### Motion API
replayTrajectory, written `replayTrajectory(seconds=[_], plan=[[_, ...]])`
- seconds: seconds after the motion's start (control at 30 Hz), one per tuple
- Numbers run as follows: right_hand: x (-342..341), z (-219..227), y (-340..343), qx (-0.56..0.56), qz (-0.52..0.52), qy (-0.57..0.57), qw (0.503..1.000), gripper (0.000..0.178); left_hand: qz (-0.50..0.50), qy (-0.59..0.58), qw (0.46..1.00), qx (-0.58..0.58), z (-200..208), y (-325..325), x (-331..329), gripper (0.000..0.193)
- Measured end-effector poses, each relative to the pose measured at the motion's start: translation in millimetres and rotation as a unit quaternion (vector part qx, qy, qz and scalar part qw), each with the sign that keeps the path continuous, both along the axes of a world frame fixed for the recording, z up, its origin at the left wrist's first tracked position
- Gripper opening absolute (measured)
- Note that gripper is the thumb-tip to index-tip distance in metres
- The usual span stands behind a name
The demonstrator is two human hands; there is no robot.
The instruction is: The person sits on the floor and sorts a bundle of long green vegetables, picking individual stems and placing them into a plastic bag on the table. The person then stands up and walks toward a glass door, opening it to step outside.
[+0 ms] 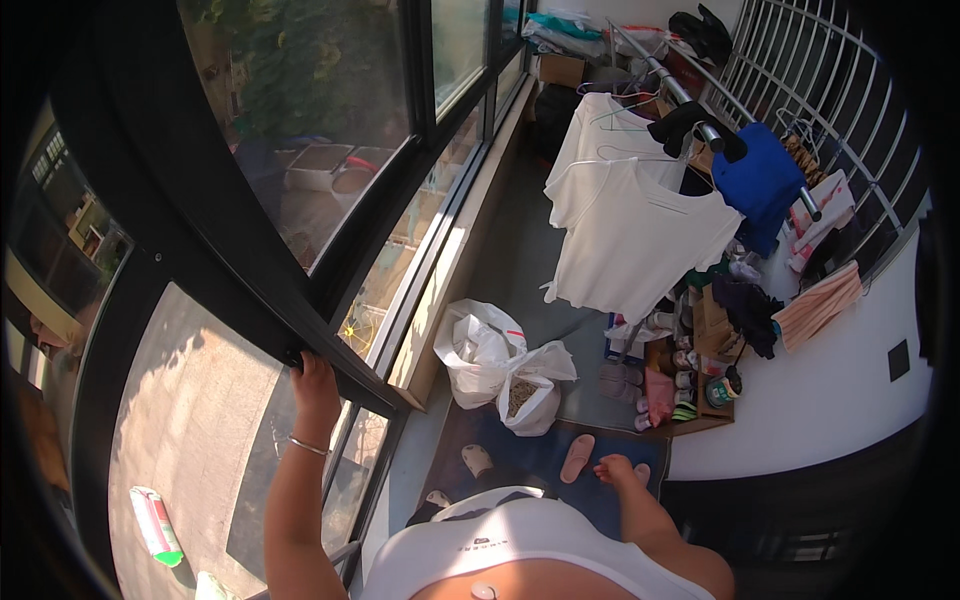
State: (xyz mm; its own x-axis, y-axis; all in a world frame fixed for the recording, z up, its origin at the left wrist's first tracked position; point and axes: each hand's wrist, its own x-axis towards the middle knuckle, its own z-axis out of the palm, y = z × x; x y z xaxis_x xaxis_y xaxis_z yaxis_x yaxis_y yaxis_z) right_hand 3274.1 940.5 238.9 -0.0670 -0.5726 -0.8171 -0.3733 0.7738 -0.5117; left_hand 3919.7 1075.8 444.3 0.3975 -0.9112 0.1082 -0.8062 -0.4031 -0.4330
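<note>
My left hand (316, 385) is raised with its fingers closed on a small black window handle (293, 357), set on the dark frame (235, 290) of a large glass pane. A thin bangle circles that wrist. Lower on the right, my right hand (615, 468) hangs beside my body with its fingers loosely curled in, and nothing shows in them. Under and beside it lie pink slippers (577, 458) on a dark blue mat (600, 505). My feet, in pale clogs (477, 460), stand on the mat's left side.
White plastic bags (480, 345) sit on the floor ahead. White shirts (640, 230) and a blue garment (755, 180) hang from a metal rail (690, 105). Shoes crowd a low rack (700, 400) against the right wall. Outside the glass lies a green-and-white package (155, 525).
</note>
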Motion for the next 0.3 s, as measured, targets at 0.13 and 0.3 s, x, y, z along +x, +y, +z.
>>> replayTrajectory(seconds=[0.13, 0.3], plan=[[48.8, -0.2, -84.0, -0.066, 0.033, -0.087, 0.993, 0.019, 0.032, 0.007, 0.999, 0.032, 2.1, 10.2, -12.5, 0.065], [105.9, -13.6, -123.5, -0.021, 0.163, -0.055, 0.985, 0.019, 0.130, 0.047, 0.986, 0.093, 7.8, 36.5, -27.1, 0.079]])
